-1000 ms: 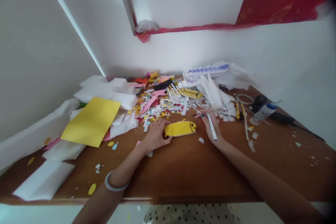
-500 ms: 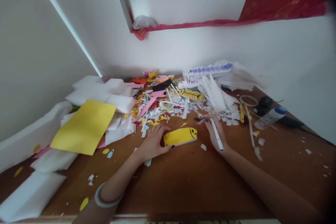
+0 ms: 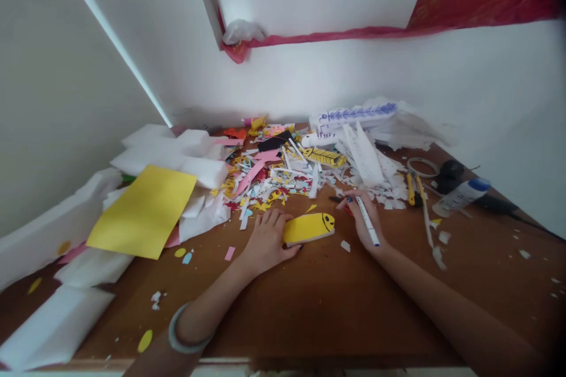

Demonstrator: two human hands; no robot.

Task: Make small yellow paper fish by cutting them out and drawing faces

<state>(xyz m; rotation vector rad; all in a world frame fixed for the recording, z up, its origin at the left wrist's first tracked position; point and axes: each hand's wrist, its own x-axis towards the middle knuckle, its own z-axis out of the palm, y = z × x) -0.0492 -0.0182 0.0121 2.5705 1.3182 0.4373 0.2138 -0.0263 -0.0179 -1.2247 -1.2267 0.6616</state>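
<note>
A small block faced with yellow paper (image 3: 307, 228) lies on the brown table, with a black curved line and face marks drawn at its rounded right end. My left hand (image 3: 269, 244) is closed around its left end, thumb along the near edge. To the right of the block, my right hand (image 3: 365, 221) is closed on a white marker (image 3: 367, 221), which slants back across the hand. A dark pointed thing (image 3: 336, 199) with a bit of red also sticks out from these fingers; its kind is unclear. A yellow paper sliver (image 3: 311, 208) lies just beyond the block.
Mixed paper scraps (image 3: 283, 174) are heaped behind my hands. White foam pieces (image 3: 181, 156) and a yellow sheet (image 3: 145, 212) lie left. At right are a yellow cutter (image 3: 411, 188), a tape ring (image 3: 423, 167) and a blue-capped bottle (image 3: 462, 197). A wall rises behind.
My left hand has shifted slightly right, along with the yellow block. A pink paper scrap beside my left forearm shows more fully now. My right hand keeps nearly the same pose.
</note>
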